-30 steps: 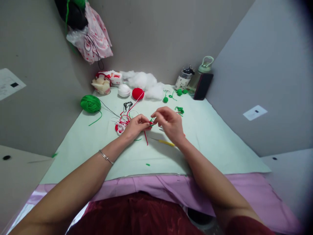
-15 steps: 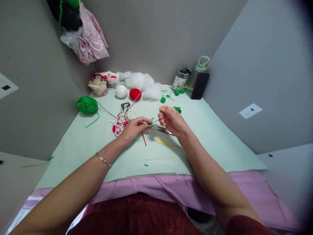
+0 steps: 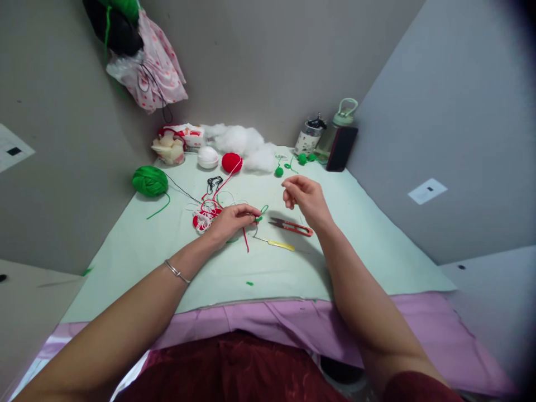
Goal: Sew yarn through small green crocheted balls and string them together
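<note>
Head view: left hand point(image 3: 230, 223) is low over the pale green surface point(image 3: 377, 245), grip closed on a small green yarn piece point(image 3: 258, 218) pinched at the fingertips; a green loop sticks up from it. The piece is near the middle of the surface, left of the thread snips point(image 3: 298, 228). A thin dark thread hangs below the piece towards the tip of the yellow-handled hook point(image 3: 281, 245).

Right hand point(image 3: 307, 198) is raised, apart from the left, behind the snips. Its grip is curled, thumb and index close together; cannot tell if something thin is held.

Tangle of red and white yarn point(image 3: 203, 219) lies just beside the left hand, red strand point(image 3: 247, 240) on the near side. Green scrap point(image 3: 250, 283) by the near edge.

Further back: green yarn ball point(image 3: 149, 181) at left, white ball point(image 3: 208, 157) beside red ball point(image 3: 231, 162), white stuffing point(image 3: 243, 140) behind them. Small green ball point(image 3: 279, 171) right of those. Phone point(image 3: 342, 148) stands tilted in front of the bottle point(image 3: 344, 114), far right corner.
</note>
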The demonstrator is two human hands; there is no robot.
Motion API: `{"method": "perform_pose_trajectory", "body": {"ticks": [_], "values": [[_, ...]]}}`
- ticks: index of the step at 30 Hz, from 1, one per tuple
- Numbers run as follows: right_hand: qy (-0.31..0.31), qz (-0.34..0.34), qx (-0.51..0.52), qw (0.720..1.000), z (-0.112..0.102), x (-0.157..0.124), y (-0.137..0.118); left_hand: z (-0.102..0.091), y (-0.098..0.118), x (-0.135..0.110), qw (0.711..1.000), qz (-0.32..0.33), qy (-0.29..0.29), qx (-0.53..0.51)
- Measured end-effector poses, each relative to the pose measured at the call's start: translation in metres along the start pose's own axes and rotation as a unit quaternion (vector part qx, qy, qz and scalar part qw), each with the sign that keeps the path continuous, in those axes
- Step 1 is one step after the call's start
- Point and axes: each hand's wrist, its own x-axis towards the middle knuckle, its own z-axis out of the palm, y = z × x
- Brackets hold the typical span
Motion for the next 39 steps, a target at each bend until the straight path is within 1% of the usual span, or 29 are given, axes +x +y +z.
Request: {"method": "perform_pose_trajectory", "body": {"ticks": [1, 2, 4, 5, 6, 7, 8, 9, 11, 13, 14, 16, 17, 20, 24, 29, 33, 35, 37, 39], "values": [[0.001, -0.001, -0.083, 0.997, -0.004, 0.001, 0.005, -0.001, 0.0, 0.0, 1.0, -0.002, 0.003, 0.004], [-0.002, -0.004, -0.178, 0.984, -0.008, 0.002, 0.008, -0.001, 0.0, 0.0, 1.0, -0.002, 0.01, 0.007], [-0.01, -0.02, -0.357, 0.934, -0.017, 0.001, 0.01, -0.001, 0.001, 0.001, 1.0, 0.001, 0.03, 0.003], [-0.021, -0.025, -0.419, 0.907, -0.021, 0.0, 0.009, -0.001, 0.002, 0.001, 0.999, 0.003, 0.043, -0.006], [-0.044, -0.022, -0.455, 0.889, -0.025, -0.001, 0.006, 0.0, 0.003, 0.001, 0.998, 0.004, 0.056, -0.018], [-0.075, -0.009, -0.468, 0.881, -0.027, -0.002, 0.003, 0.0, 0.004, 0.001, 0.997, 0.006, 0.066, -0.03], [-0.107, 0.005, -0.465, 0.879, -0.029, -0.004, -0.001, 0.0, 0.005, 0.001, 0.996, 0.009, 0.075, -0.036], [-0.131, 0.016, -0.45, 0.883, -0.028, -0.005, -0.004, -0.001, 0.006, 0.001, 0.996, 0.014, 0.082, -0.034], [-0.153, 0.028, -0.383, 0.911, -0.021, -0.007, -0.008, -0.001, 0.009, 0.0, 0.995, 0.032, 0.092, -0.018], [-0.179, 0.043, -0.274, 0.944, -0.009, -0.01, -0.009, 0.0, 0.01, -0.001, 0.994, 0.05, 0.096, -0.006], [-0.2, 0.055, -0.217, 0.954, -0.002, -0.011, -0.008, 0.001, 0.01, -0.002, 0.994, 0.058, 0.094, -0.003], [-0.241, 0.068, -0.139, 0.958, 0.011, -0.014, -0.005, 0.002, 0.009, -0.002, 0.993, 0.072, 0.09, -0.002], [-0.251, 0.068, -0.115, 0.959, 0.017, -0.014, -0.003, 0.003, 0.008, -0.002, 0.993, 0.079, 0.089, -0.002], [-0.251, 0.065, -0.073, 0.963, 0.025, -0.014, 0.004, 0.005, 0.006, -0.001, 0.992, 0.081, 0.093, -0.013], [-0.23, 0.08, -0.055, 0.968, 0.026, -0.013, 0.006, 0.004, 0.007, 0.0, 0.992, 0.071, 0.089, -0.046], [-0.203, 0.077, -0.042, 0.975, 0.027, -0.015, -0.001, 0.002, 0.014, -0.001, 0.989, 0.054, 0.09, -0.102], [-0.176, 0.097, -0.05, 0.978, 0.028, -0.016, -0.002, -0.003, 0.016, -0.002, 0.987, 0.021, 0.062, -0.144], [-0.182, 0.099, -0.071, 0.976, 0.027, -0.015, -0.001, -0.005, 0.015, -0.001, 0.985, 0.007, 0.032, -0.167], [-0.21, 0.086, -0.105, 0.968, 0.023, -0.015, 0.0, -0.006, 0.015, 0.0, 0.982, -0.004, 0.011, -0.186], [-0.225, 0.06, -0.174, 0.957, 0.013, -0.014, -0.002, -0.006, 0.015, 0.0, 0.979, -0.012, 0.015, -0.201]]}}
